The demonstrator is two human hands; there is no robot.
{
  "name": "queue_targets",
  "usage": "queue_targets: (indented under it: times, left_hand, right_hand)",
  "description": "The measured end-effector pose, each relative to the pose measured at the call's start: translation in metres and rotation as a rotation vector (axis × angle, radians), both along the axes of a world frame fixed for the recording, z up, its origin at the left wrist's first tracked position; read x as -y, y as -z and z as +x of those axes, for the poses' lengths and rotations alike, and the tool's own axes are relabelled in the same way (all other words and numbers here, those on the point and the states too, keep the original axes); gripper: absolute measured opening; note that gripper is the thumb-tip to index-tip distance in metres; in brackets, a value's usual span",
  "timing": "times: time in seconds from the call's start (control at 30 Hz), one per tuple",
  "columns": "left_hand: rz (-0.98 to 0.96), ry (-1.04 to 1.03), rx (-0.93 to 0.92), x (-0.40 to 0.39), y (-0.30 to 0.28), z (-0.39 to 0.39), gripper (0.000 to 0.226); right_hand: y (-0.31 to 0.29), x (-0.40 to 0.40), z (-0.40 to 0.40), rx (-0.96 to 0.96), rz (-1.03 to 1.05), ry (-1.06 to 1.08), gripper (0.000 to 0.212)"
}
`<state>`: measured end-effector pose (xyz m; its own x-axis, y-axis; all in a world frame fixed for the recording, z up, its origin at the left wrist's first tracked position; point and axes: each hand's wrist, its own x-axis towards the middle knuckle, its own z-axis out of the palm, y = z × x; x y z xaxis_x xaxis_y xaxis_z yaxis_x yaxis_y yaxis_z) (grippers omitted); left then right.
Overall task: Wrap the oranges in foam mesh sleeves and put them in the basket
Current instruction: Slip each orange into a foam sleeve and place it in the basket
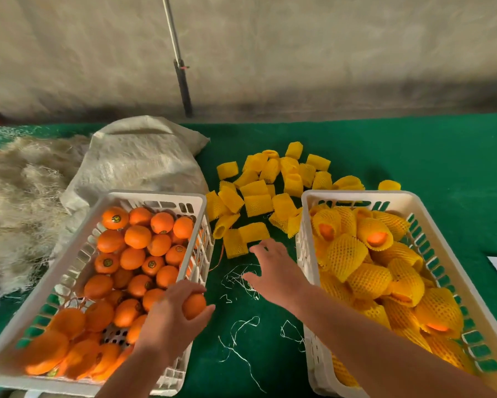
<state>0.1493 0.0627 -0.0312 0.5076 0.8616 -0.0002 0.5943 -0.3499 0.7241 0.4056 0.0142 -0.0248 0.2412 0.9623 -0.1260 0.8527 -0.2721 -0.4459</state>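
The left hand (169,314) grips one bare orange (194,305) above the right rim of the left basket (78,254), which holds unwrapped oranges. The right hand (273,268), fingers spread and holding nothing, reaches over the green table cover (414,156) toward the loose yellow foam mesh sleeves (256,196). The right basket (448,234) holds the sleeved oranges (365,271).

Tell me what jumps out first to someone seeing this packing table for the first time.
Two white baskets flank a green table: the left basket is heaped with bare oranges, the right basket with wrapped oranges. Between them, farther back, lies a scatter of yellow foam sleeves. The left hand holds an orange; the right hand reaches toward the sleeves.
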Motion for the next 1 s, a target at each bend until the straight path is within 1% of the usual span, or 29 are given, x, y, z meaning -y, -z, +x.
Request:
queue_targets:
  times: [0.1,0.23,0.47,0.6,0.63,0.67,0.73,0.77,0.8,0.87,0.9,0.93,1.0]
  left_hand:
    - [0.172,0.188,-0.086,-0.003,0.005,-0.008,0.035]
    - [0.360,0.315,-0.109,0.000,0.021,-0.011,0.036]
    - [0.423,0.357,-0.102,-0.008,0.025,-0.008,0.037]
    - [0.392,0.356,-0.057,-0.015,0.029,-0.007,0.037]
    - [0.399,0.363,-0.057,-0.016,0.030,-0.006,0.036]
    - [0.410,0.371,-0.063,-0.017,0.031,-0.006,0.036]
    - [0.425,0.376,-0.070,-0.017,0.032,-0.006,0.035]
    - [0.423,0.374,-0.066,-0.017,0.033,-0.006,0.035]
    - [0.414,0.372,-0.060,-0.017,0.033,-0.006,0.035]
    - [0.397,0.372,-0.055,-0.016,0.034,-0.006,0.036]
    - [0.393,0.377,-0.056,-0.017,0.034,-0.005,0.036]
    - [0.386,0.384,-0.057,-0.017,0.033,-0.005,0.036]
    - [0.376,0.397,-0.069,-0.018,0.033,-0.003,0.034]
  right_hand:
    - [0.016,-0.041,-0.009,0.073,-0.143,-0.040,0.062]
    - [0.040,-0.094,-0.014,0.136,-0.309,-0.036,0.065]
    - [0.078,-0.165,-0.012,0.254,-0.580,0.010,0.079]
    - [0.100,-0.189,-0.013,0.313,-0.711,0.014,0.079]
    - [0.102,-0.191,-0.012,0.317,-0.731,0.012,0.075]
    - [0.103,-0.192,-0.011,0.327,-0.729,0.004,0.066]
    - [0.102,-0.187,-0.007,0.339,-0.677,-0.021,0.045]
    - [0.102,-0.183,-0.005,0.322,-0.647,-0.036,0.042]
    - [0.102,-0.179,-0.003,0.277,-0.610,-0.033,0.046]
    - [0.103,-0.171,0.001,0.195,-0.583,-0.033,0.065]
    - [0.103,-0.170,0.003,0.197,-0.598,-0.047,0.073]
    - [0.104,-0.169,0.006,0.224,-0.627,-0.067,0.075]
    - [0.105,-0.170,0.010,0.258,-0.677,-0.100,0.073]
